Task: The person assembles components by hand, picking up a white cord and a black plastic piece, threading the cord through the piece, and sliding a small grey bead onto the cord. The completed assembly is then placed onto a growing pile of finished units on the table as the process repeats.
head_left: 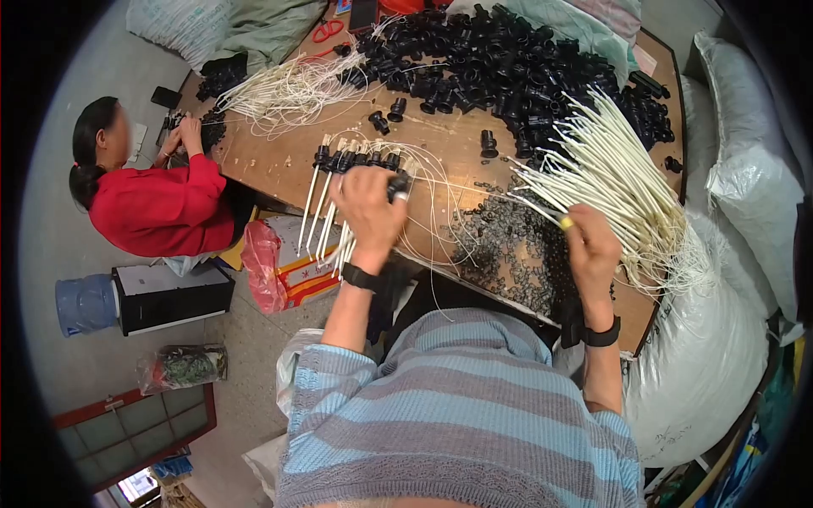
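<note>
My left hand [370, 207] is closed around a small black plastic socket [398, 186] at the table's near edge. Beside it, a row of similar black sockets [360, 157] with white sleeved wires [310, 203] hangs over that edge. A thin white wire runs from near my left hand toward the right. My right hand [593, 241] pinches the tip of a white sleeved wire [535, 206], and something yellow shows at a fingertip. Under that wire lies a heap of tiny dark clips [517, 237]. A large bundle of white sleeved wires [610, 161] lies just beyond my right hand.
A big pile of black sockets [500, 59] covers the table's far side. More white wires [288, 89] lie far left, near red scissors [327, 31]. At the left, a person in red [161, 207] works at the table. White sacks [703, 347] stand against the right side.
</note>
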A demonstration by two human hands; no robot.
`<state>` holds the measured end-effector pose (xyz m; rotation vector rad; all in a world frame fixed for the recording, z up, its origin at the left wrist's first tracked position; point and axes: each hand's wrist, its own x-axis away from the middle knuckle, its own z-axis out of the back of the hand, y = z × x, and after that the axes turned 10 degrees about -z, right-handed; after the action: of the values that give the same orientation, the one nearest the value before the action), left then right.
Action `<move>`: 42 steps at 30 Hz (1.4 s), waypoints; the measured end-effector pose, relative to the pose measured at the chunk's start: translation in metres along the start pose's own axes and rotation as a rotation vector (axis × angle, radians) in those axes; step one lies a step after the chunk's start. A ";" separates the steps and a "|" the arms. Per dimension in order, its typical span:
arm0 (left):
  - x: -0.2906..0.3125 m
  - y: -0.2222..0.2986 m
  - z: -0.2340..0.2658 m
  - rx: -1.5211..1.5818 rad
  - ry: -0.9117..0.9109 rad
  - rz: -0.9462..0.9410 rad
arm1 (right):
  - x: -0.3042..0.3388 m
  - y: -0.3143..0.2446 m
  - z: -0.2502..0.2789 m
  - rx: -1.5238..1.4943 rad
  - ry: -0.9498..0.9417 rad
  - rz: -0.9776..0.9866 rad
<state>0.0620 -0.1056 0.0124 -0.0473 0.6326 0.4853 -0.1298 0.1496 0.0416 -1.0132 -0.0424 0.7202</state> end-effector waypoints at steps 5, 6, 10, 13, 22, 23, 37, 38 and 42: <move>-0.011 0.005 -0.020 0.012 0.023 0.007 | 0.030 -0.015 -0.024 0.163 -0.429 0.289; -0.015 0.013 -0.027 0.129 0.020 -0.069 | 0.032 -0.004 -0.025 0.164 -0.427 0.287; -0.050 0.057 -0.072 0.523 -0.153 -0.070 | 0.016 0.029 -0.003 0.516 -0.067 -0.060; -0.072 0.062 -0.088 0.485 -0.298 0.043 | 0.015 0.054 0.005 0.727 -0.077 -0.086; -0.059 0.061 -0.098 0.385 -0.149 -0.114 | 0.014 0.035 0.010 0.336 -0.077 -0.110; -0.061 0.067 -0.092 0.378 -0.107 -0.116 | 0.014 0.034 0.009 0.334 -0.113 -0.121; -0.046 0.077 -0.065 0.956 -0.450 -0.205 | 0.019 0.029 0.011 0.018 -0.386 -0.183; -0.043 0.075 -0.066 0.843 -0.416 -0.349 | 0.020 0.026 0.011 0.132 -0.390 -0.076; -0.032 0.091 -0.060 0.967 -0.275 -0.481 | 0.023 0.015 0.006 0.464 -0.343 0.226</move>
<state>-0.0350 -0.0496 -0.0083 0.7567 0.5082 -0.3084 -0.1224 0.1718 0.0263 -0.4472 -0.0555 1.0482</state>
